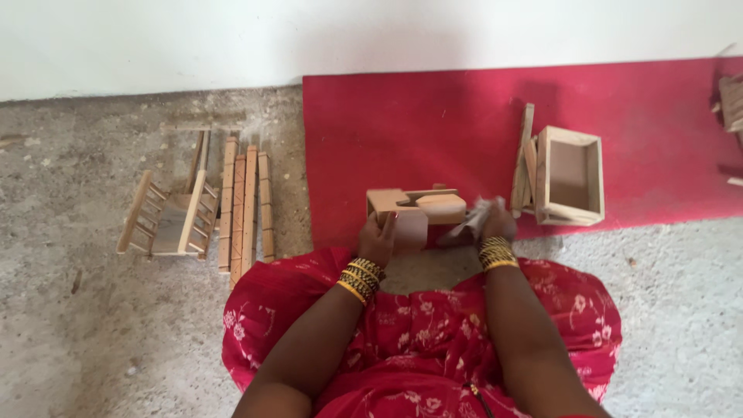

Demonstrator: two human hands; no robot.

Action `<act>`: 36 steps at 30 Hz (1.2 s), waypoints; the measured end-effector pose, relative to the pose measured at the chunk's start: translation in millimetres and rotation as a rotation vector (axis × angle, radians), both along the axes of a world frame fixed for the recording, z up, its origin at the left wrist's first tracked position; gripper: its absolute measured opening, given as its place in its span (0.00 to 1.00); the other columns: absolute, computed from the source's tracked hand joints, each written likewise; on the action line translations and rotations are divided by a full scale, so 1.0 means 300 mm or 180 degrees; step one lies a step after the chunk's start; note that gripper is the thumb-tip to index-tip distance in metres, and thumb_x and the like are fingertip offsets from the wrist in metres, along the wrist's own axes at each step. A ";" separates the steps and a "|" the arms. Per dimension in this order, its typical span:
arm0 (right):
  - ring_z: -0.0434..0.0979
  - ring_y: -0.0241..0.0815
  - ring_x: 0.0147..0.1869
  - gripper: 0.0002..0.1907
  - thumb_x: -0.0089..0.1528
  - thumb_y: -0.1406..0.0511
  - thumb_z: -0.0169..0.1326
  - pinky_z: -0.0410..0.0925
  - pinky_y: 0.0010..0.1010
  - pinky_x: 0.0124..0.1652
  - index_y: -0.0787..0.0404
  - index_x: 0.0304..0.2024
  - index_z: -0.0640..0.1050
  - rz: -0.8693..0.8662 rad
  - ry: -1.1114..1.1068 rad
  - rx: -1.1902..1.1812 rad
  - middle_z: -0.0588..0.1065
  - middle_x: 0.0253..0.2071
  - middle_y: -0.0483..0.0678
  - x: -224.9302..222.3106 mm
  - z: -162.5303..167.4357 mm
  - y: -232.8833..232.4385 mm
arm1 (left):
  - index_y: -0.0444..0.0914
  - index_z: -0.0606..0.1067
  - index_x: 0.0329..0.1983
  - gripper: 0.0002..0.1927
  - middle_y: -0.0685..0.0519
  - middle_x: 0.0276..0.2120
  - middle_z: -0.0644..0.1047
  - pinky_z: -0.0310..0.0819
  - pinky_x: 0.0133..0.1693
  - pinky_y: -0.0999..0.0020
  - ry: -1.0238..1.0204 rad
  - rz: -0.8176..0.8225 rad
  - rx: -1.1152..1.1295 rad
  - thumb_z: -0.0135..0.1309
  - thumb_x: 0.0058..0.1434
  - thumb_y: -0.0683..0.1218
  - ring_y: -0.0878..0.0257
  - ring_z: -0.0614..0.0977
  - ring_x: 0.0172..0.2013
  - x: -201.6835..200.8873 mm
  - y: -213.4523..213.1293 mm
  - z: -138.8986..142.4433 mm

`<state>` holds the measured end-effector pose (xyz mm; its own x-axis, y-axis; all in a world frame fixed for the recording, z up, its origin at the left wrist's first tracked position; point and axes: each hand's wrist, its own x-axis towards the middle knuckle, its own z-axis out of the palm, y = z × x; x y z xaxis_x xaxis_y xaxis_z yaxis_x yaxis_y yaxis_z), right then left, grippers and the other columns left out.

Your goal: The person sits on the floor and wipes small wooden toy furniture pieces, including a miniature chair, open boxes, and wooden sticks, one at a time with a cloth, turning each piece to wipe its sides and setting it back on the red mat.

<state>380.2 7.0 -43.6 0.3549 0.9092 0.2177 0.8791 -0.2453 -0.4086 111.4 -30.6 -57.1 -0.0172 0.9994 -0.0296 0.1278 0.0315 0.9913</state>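
My left hand (378, 237) grips the near left end of a small pale wooden box (422, 204) that rests at the front edge of a red mat (433, 124). Just right of the box, my right hand (495, 223) holds a crumpled greyish sheet, likely sandpaper (470, 222), against the box's right end; the sheet is blurred. Both wrists carry gold and black bangles. My knees in red flowered cloth fill the bottom of the view.
An open wooden box (570, 176) stands on the mat to the right, with thin slats (525, 159) leaning at its left side. On the concrete floor to the left lie several long wooden strips (245, 203) and a small slatted rack (169, 215). More wood pieces (731, 104) sit at the far right edge.
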 end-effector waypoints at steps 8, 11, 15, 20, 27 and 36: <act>0.75 0.59 0.56 0.20 0.73 0.55 0.37 0.69 0.50 0.56 0.65 0.51 0.71 0.0802 0.0956 0.0460 0.74 0.51 0.64 -0.245 -0.005 0.012 | 0.32 0.68 0.60 0.28 0.46 0.47 0.80 0.82 0.46 0.65 -0.2001 0.0529 -0.0674 0.48 0.69 0.58 0.59 0.85 0.44 0.025 0.051 -0.044; 0.67 0.69 0.70 0.26 0.74 0.57 0.40 0.62 0.49 0.67 0.71 0.66 0.66 0.1473 -0.0472 0.1753 0.68 0.65 0.72 -0.373 -0.038 -0.001 | 0.32 0.69 0.60 0.28 0.46 0.49 0.79 0.82 0.48 0.64 -0.2343 0.0465 -0.0650 0.49 0.69 0.58 0.60 0.84 0.45 0.031 0.031 -0.041; 0.74 0.65 0.56 0.26 0.71 0.56 0.41 0.70 0.53 0.55 0.66 0.66 0.61 0.0741 0.2450 0.0729 0.71 0.54 0.66 -0.368 -0.057 -0.018 | 0.32 0.70 0.59 0.29 0.48 0.48 0.80 0.80 0.49 0.62 -0.2431 0.0582 -0.0629 0.51 0.68 0.60 0.61 0.83 0.46 0.048 0.007 -0.053; 0.78 0.61 0.53 0.27 0.71 0.57 0.41 0.72 0.52 0.52 0.60 0.70 0.60 0.0656 0.1711 -0.0707 0.73 0.55 0.62 -0.292 -0.072 -0.046 | 0.32 0.75 0.52 0.31 0.47 0.42 0.82 0.80 0.44 0.63 -0.1844 0.1034 -0.0846 0.50 0.67 0.65 0.59 0.84 0.42 0.065 0.036 -0.047; 0.64 0.63 0.71 0.31 0.58 0.59 0.57 0.66 0.48 0.62 0.50 0.64 0.68 0.1658 -0.0436 -0.1610 0.65 0.67 0.61 -0.311 -0.138 -0.089 | 0.34 0.73 0.52 0.33 0.43 0.41 0.81 0.82 0.44 0.53 -0.2620 0.1292 -0.0808 0.45 0.65 0.68 0.52 0.84 0.42 -0.063 0.159 0.164; 0.60 0.63 0.72 0.36 0.56 0.59 0.59 0.63 0.46 0.64 0.54 0.67 0.66 0.1900 -0.0209 -0.0718 0.60 0.70 0.61 -0.307 -0.091 -0.104 | 0.27 0.76 0.49 0.42 0.40 0.38 0.83 0.85 0.39 0.53 -0.1387 0.3080 0.0149 0.42 0.65 0.72 0.50 0.87 0.37 -0.615 0.291 0.218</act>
